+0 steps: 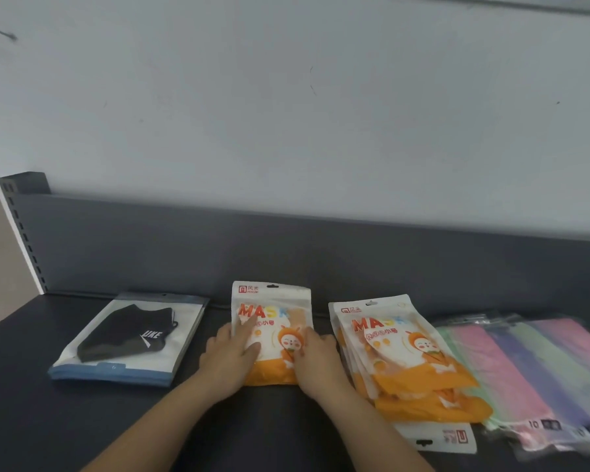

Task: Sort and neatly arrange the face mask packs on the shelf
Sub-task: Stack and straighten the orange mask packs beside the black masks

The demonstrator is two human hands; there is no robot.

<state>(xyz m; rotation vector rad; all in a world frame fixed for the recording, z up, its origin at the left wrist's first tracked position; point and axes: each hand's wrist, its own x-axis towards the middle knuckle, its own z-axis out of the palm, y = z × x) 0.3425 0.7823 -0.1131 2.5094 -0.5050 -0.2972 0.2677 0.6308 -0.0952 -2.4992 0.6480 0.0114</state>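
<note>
Your two bare forearms come in from the bottom edge and meet at the middle of the dark shelf (48, 420). Your left hand (227, 359) lies flat with its fingers spread over the left edge of an orange mask pack (273, 321), and your right hand (315, 361) lies flat on the pack's lower right part, palm down. Both are open and pressing on it, not closed around it. That pack lies on the shelf with its white header toward the back, the word MASK and a cartoon figure on its face.

Just to its right is a fanned stack of the same orange packs (406, 362), slipping over one another toward you; one white header with a hang slot sticks out from under the stack at the near end. Right of that, touching or overlapping the stack's edge, lies a spread of pastel packs (525, 369) in green, pink, purple and blue, running out of view at the right.

Left of your hands, apart from them, sits a neat pile of black mask packs (130, 338) in clear and blue sleeves.

Behind everything runs the shelf's grey back panel (286, 247), with a slotted upright (21, 233) at its left end. Above it is a plain, scuffed white wall (286, 97).
</note>
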